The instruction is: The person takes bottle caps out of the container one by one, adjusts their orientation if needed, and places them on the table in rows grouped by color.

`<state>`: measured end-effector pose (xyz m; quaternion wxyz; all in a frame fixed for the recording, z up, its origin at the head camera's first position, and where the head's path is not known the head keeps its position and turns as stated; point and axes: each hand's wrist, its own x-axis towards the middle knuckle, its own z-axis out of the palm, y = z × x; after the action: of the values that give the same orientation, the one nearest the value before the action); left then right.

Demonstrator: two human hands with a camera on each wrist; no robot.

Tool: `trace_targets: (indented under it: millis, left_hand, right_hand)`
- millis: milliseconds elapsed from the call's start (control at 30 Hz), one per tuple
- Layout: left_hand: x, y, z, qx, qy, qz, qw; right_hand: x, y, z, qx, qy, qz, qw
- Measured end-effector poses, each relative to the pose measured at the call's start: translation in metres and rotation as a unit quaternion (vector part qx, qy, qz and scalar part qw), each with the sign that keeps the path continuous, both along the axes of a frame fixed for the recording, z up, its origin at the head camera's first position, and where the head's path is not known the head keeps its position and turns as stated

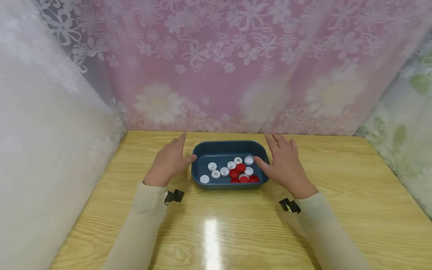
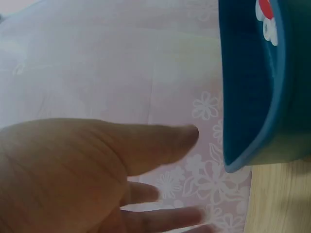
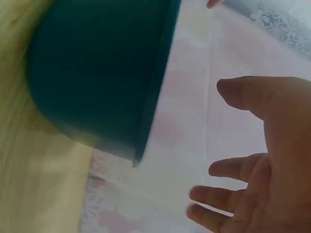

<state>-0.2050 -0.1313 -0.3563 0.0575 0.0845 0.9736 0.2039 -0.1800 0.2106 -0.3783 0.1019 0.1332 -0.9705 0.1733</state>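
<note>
A dark blue oblong basin (image 1: 216,148) stands on the table, with several white bottle caps (image 1: 212,166) and several red bottle caps (image 1: 240,167) loose on its floor. The red ones gather toward the front right, while the white ones spread from front left to back right. At the basin's left end is my left hand (image 1: 168,161), fingers extended and thumb tip near the rim. My right hand (image 1: 285,165) is at the other end, fingers spread and thumb overlapping the rim in the head view. Both wrist views show a gap between hand and basin (image 2: 279,97); neither hand holds anything.
The light wood-grain table (image 1: 182,232) ends at a pink floral curtain (image 1: 209,75) behind the basin. White floral cloth (image 1: 44,131) hangs along the left side, and another patterned cloth (image 1: 401,127) along the right. Black straps with small devices sit at both wrists.
</note>
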Motion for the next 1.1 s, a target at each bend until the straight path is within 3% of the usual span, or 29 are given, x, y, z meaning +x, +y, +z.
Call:
trace_targets:
  millis: [167, 300, 400, 600, 733, 833, 967, 1100]
  left_hand:
    - [-0.001, 0.0, -0.001, -0.006, -0.064, -0.006, 0.9979]
    - [-0.002, 0.005, -0.003, -0.012, -0.079, -0.023, 0.9965]
    - [-0.002, 0.008, -0.005, -0.007, -0.087, -0.031, 0.9957]
    - [0.003, 0.006, -0.007, 0.005, -0.102, -0.031, 0.9943]
    - [0.008, 0.003, -0.005, 0.003, -0.132, -0.052, 0.9898]
    - [0.01, 0.004, -0.004, 0.012, -0.156, -0.064, 0.9856]
    - [0.012, 0.006, -0.002, 0.043, -0.173, -0.067, 0.9816]
    - [0.012, 0.007, -0.002, 0.05, -0.176, -0.07, 0.9806]
  right_hand:
    - [-0.001, -0.008, -0.004, -0.004, -0.016, 0.007, 0.9998]
    - [-0.006, -0.016, 0.004, 0.025, -0.041, 0.043, 0.9979]
    - [-0.018, -0.021, 0.016, 0.07, -0.07, 0.082, 0.9917]
    - [-0.048, -0.045, 0.032, 0.178, -0.132, 0.159, 0.962]
    - [-0.058, -0.067, 0.022, 0.252, -0.15, 0.205, 0.9338]
    - [-0.062, -0.078, 0.008, 0.29, -0.137, 0.234, 0.9179]
    - [-0.073, -0.083, -0.006, 0.304, -0.126, 0.256, 0.909]
    - [-0.081, -0.084, -0.004, 0.3, -0.151, 0.263, 0.9045]
